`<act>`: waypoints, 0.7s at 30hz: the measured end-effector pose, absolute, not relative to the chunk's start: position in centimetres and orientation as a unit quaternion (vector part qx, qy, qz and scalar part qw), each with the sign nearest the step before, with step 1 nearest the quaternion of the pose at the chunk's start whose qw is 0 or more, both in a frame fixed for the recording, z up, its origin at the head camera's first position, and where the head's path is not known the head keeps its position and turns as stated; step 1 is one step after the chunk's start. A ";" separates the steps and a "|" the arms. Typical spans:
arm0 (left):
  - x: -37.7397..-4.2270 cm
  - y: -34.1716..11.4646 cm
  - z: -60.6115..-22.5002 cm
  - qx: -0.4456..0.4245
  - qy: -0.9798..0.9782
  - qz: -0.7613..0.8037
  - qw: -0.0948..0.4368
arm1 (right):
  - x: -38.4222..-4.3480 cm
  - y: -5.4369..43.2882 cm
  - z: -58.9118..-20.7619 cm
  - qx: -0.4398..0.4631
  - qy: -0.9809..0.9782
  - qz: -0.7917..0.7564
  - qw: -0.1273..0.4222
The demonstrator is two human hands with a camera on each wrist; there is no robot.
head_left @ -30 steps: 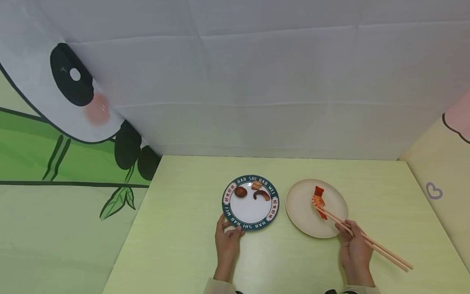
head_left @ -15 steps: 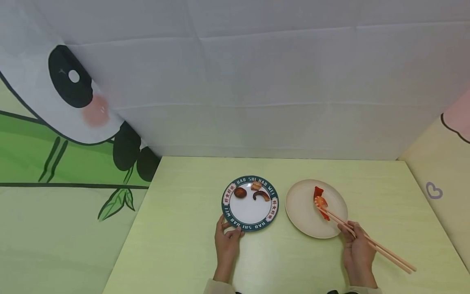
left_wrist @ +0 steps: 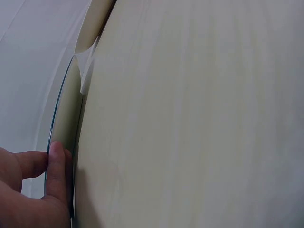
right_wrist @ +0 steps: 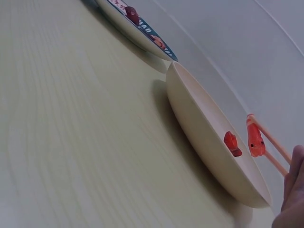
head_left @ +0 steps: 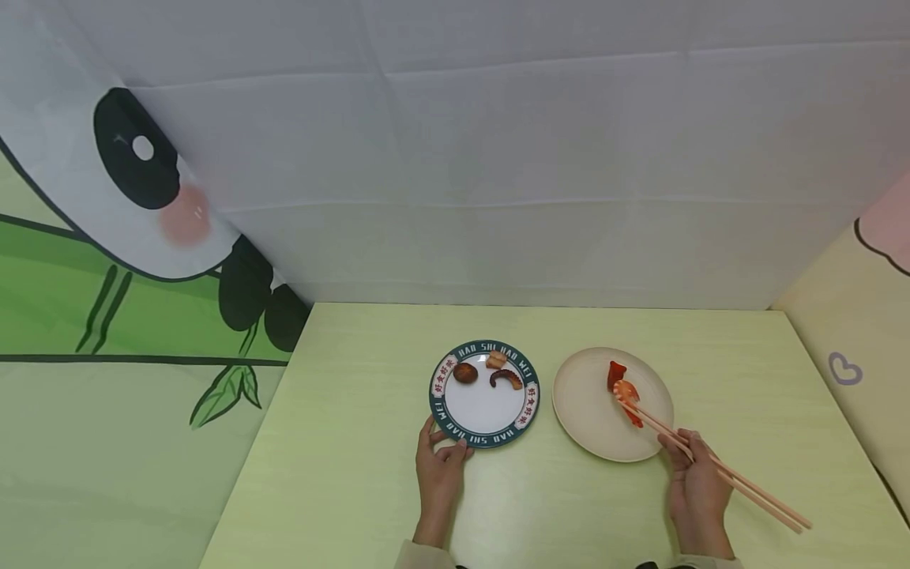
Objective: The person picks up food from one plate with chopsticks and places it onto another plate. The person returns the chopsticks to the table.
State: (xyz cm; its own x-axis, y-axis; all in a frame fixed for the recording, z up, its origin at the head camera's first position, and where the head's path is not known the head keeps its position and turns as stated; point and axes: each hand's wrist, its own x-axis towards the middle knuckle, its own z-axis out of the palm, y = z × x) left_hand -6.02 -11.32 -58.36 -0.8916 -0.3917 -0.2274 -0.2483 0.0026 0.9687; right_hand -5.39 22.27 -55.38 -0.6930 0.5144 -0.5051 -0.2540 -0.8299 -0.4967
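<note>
My right hand [head_left: 700, 486] holds a pair of wooden chopsticks [head_left: 739, 480]. Their tips are at an orange-red, shrimp-like food piece [head_left: 626, 390] with pale stripes, seen between the sticks over the plate in the right wrist view. Under it, a red food piece [head_left: 616, 373] lies on the cream plate [head_left: 583, 431]. With thumb and fingers, my left hand [head_left: 439, 474] grips the near-left rim of a white plate [head_left: 483, 411] with a green lettered border. That plate carries a brown mushroom-like piece [head_left: 465, 373], a curled tentacle-like piece [head_left: 506, 378] and a tan layered piece [head_left: 496, 359].
Both plates stand side by side on a pale yellow-green table [head_left: 341, 442], a narrow gap between them. A pale cloth wall [head_left: 498, 197] rises at the table's back edge. Printed cloths with cartoon drawings hang at left and right.
My right hand and the chopsticks have shifted slightly right and toward me, and the orange-red piece has moved a little right with the tips. My left hand and its plate have stayed put.
</note>
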 end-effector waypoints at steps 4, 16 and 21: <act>-6.0 -11.3 -58.4 0.228 -0.707 -0.667 0.053 | -5.4 22.4 -55.4 -0.329 -0.190 0.899 0.216; -6.0 -11.3 -58.4 0.228 -0.710 -0.665 0.051 | -5.3 22.7 -55.2 -0.332 -0.187 0.899 0.217; -5.9 -11.4 -58.3 0.227 -0.708 -0.667 0.054 | -5.2 22.9 -55.3 -0.336 -0.196 0.896 0.216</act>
